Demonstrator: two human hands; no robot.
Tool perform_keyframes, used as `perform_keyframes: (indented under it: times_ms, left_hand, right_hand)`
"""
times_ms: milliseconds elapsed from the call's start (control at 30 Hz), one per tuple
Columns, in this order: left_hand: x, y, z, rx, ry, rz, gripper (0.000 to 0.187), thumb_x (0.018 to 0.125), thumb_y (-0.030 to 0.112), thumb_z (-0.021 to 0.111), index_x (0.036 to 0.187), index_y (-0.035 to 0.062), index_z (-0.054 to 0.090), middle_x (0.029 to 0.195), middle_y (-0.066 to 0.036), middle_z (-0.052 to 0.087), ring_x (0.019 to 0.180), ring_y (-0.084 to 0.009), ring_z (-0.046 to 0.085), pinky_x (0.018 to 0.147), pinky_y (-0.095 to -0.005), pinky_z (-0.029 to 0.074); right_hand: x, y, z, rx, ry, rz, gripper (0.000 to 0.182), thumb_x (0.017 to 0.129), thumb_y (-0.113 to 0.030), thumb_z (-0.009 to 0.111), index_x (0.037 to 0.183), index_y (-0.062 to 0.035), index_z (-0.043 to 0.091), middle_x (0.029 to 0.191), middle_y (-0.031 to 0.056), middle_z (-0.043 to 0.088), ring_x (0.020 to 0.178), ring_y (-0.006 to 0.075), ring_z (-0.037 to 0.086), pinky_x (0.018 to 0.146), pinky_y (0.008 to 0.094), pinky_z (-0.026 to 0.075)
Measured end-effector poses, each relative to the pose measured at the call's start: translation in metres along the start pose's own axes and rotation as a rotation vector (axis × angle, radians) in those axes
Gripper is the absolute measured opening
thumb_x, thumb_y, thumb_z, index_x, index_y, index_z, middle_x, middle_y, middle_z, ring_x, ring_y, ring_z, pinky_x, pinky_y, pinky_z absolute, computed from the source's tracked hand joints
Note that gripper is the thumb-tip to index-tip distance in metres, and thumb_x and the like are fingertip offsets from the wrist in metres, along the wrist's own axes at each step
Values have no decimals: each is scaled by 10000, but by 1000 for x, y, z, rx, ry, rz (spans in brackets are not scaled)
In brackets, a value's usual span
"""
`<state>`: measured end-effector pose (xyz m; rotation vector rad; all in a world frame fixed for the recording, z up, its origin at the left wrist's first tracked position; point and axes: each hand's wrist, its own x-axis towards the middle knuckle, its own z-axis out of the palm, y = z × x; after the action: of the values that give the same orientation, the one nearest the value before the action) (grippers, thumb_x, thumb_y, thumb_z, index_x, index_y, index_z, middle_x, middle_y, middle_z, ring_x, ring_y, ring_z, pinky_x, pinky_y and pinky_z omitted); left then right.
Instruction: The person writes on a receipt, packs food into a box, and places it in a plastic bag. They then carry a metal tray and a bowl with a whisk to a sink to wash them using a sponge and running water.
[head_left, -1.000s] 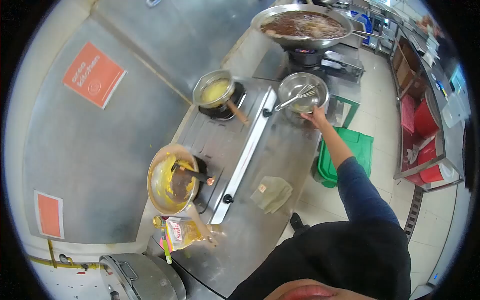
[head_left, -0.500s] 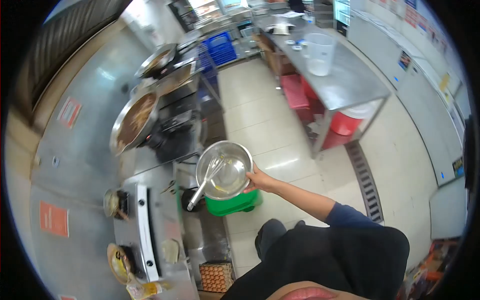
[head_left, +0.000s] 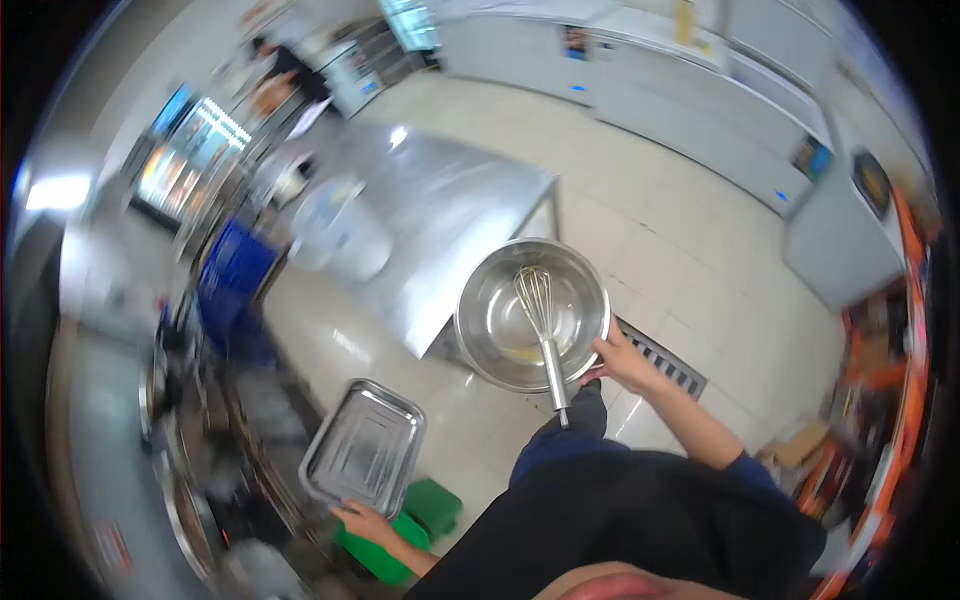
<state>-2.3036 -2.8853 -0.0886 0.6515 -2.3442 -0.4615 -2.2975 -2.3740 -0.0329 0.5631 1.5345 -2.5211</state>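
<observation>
A round steel bowl (head_left: pixel 490 320) is held at its right rim by my right hand (head_left: pixel 622 360), the fingers pressed to its side. A wire whisk (head_left: pixel 554 375) rests in it, handle over the near rim; a little yellowish liquid shows at the bottom. Lower left, my left hand (head_left: pixel 366 522) grips the near edge of a rectangular metal tray (head_left: pixel 366 450). The tray is tilted and looks empty, with ridges on its base.
A steel table (head_left: pixel 450 200) with a translucent jug (head_left: pixel 350 240) stands ahead. Below the tray is a green bin (head_left: pixel 385 555). Blue crates (head_left: pixel 235 280) and the stove side lie left. Another person (head_left: pixel 285 70) stands far back. Orange shelving (head_left: pixel 900 380) is at right.
The view has swung right, toward the table. My right hand has carried the bowl and whisk along. My left hand has come into view, holding the metal tray.
</observation>
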Motion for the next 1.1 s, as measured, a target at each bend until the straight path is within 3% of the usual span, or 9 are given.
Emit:
perform_keyframes:
  times_ms: [133, 300, 367, 467, 567, 633, 667, 700, 1100]
  left_hand:
    - [59, 277, 63, -445, 25, 180, 433, 942, 242, 456, 1175, -123, 455, 997, -323, 569, 901, -415, 571, 757, -432, 455]
    - [112, 465, 210, -463, -84, 48, 447, 955, 285, 440, 1115, -130, 483, 964, -291, 567, 899, -377, 561, 791, -412, 444]
    - [126, 504, 334, -531, 50, 291, 486, 947, 342, 449, 989, -140, 496, 895, -278, 557, 807, -324, 543, 747, -425, 433]
    - [51, 665, 307, -949, -271, 108, 426, 923, 337, 491, 906, -87, 527, 811, -161, 564, 713, -238, 494, 688, -381, 416]
    - [17, 711, 396, -1192, -679, -104, 427, 878, 388, 556, 931, -34, 572, 892, -87, 575, 825, -163, 504, 747, -343, 401]
    - [-10, 755, 431, -881, -784, -420, 478, 899, 350, 543, 1151, -55, 522, 1067, -119, 570, 971, -187, 509, 852, -324, 398]
    - [-24, 739, 475, -1209, -699, -458, 360, 906, 342, 541, 998, -6, 551, 885, -50, 549, 804, -116, 496, 694, -289, 419]
    - [-20, 768, 450, -1348, -815, -538, 442, 929, 280, 510, 1219, -51, 464, 1112, -120, 565, 989, -160, 518, 872, -294, 404]
    - [17, 880, 640, -1230, -159, -634, 380, 952, 226, 456, 1234, -30, 445, 1120, -123, 569, 965, -172, 568, 817, -294, 458]
  right_hand:
    - [37, -85, -133, 118, 183, -44, 654, 908, -81, 355, 1419, -234, -24, 1288, 180, 371, 844, 236, 624, 649, 355, 580]
    - [66, -120, -194, 274, 399, -237, 666, 905, -95, 377, 1420, -210, -29, 1368, 179, 271, 1046, 337, 542, 660, 436, 582]
    - [86, -137, -215, 283, 490, -291, 647, 921, -129, 391, 1418, -201, -17, 1370, 175, 285, 1108, 357, 495, 653, 448, 584]
    - [131, -177, -261, 284, 545, -260, 583, 928, -170, 406, 1398, -149, 61, 1339, 196, 326, 1056, 370, 529, 618, 449, 590]
    - [207, -189, -338, 252, 592, -180, 586, 916, -205, 449, 1378, -184, 90, 1214, 158, 407, 950, 333, 571, 587, 467, 589]
    - [263, -238, -364, 336, 557, -189, 565, 845, -122, 447, 1333, -230, 186, 1055, 102, 428, 888, 280, 562, 579, 451, 582]
    - [284, -243, -376, 283, 538, -166, 551, 828, -113, 443, 1315, -214, 205, 1030, 102, 426, 865, 278, 558, 574, 446, 579]
    - [320, -262, -394, 250, 535, -150, 539, 811, -105, 440, 1296, -198, 224, 1006, 101, 423, 841, 275, 554, 569, 441, 576]
    - [708, -498, -498, -50, 258, -16, 347, 877, -183, 411, 1213, -164, 326, 840, 63, 478, 577, 175, 515, 392, 306, 490]
